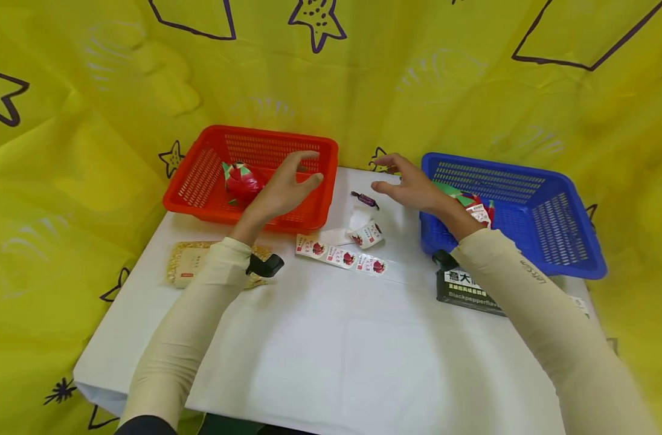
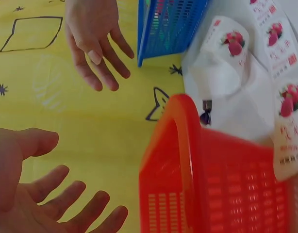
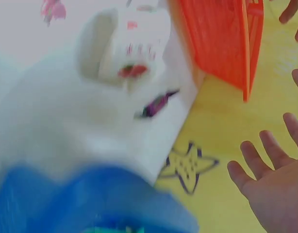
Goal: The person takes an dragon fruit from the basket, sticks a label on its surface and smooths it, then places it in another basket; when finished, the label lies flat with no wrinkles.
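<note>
My left hand is held over the right side of the red basket, fingers loosely spread with nothing between them. Inside that basket lies a red dragon fruit with green tips. Facing it, my right hand hovers by the left end of the blue basket, also holding nothing. A dragon fruit with a white label lies in the blue basket, partly behind the right forearm. Between the baskets sit a small purple wrapped candy and a curling strip of dragon fruit stickers.
A bag of yellow kernels lies at the left, partly under the left forearm. A black box lettered "Blackpepper" rests in front of the blue basket. White cloth covers the table, and a yellow patterned curtain hangs behind.
</note>
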Demonstrator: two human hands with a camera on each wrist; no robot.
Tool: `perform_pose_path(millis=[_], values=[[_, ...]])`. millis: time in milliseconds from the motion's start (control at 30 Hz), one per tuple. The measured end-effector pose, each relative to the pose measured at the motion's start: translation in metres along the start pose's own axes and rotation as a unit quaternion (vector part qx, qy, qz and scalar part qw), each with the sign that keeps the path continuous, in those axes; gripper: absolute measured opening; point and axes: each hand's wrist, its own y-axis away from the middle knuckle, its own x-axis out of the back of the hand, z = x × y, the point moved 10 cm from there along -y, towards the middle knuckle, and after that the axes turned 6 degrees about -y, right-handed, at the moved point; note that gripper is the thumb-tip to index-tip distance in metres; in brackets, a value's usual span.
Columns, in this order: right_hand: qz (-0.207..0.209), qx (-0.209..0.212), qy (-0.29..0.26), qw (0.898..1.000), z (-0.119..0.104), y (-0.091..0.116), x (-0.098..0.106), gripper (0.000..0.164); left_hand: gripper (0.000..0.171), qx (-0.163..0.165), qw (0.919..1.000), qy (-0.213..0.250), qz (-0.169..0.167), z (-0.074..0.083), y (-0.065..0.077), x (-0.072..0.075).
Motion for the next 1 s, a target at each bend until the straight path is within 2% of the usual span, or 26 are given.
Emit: perform_pose_path(millis=[167, 267, 367, 467, 567, 667, 800, 900, 1000], values=[[-0.008, -0.010, -0.030, 0.999, -0.001, -0.008, -0.029, 0.067, 0.057, 0.011, 0.9999, -0.009, 0.004, -0.011, -0.002, 0.009], [-0.011, -0.010, -0.050, 0.999, -0.004, -0.012, -0.048, 0.069, 0.057, 0.013, 0.9997, -0.019, 0.011, -0.018, -0.006, 0.018], [-0.016, -0.006, -0.069, 0.997, -0.007, -0.016, -0.069, 0.070, 0.058, 0.030, 0.9990, -0.030, 0.009, -0.029, -0.010, 0.028], [-0.024, -0.001, -0.086, 0.996, -0.011, -0.018, -0.087, 0.073, 0.060, 0.051, 0.9975, -0.049, -0.004, -0.042, -0.013, 0.038], [-0.036, 0.006, -0.092, 0.995, -0.013, -0.019, -0.101, 0.076, 0.062, 0.074, 0.9930, -0.085, -0.036, -0.053, -0.017, 0.045], [-0.044, 0.016, -0.086, 0.995, -0.015, -0.017, -0.110, 0.078, 0.062, 0.094, 0.9849, -0.129, -0.066, -0.063, -0.021, 0.051], [-0.044, 0.024, -0.064, 0.997, -0.015, -0.016, -0.116, 0.080, 0.062, 0.120, 0.9692, -0.196, -0.089, -0.075, -0.027, 0.060], [-0.043, 0.023, -0.052, 0.997, -0.013, -0.015, -0.117, 0.082, 0.067, 0.150, 0.9560, -0.229, -0.106, -0.084, -0.033, 0.066], [-0.044, 0.023, -0.047, 0.998, -0.013, -0.015, -0.117, 0.082, 0.078, 0.187, 0.9403, -0.249, -0.137, -0.095, -0.038, 0.071]])
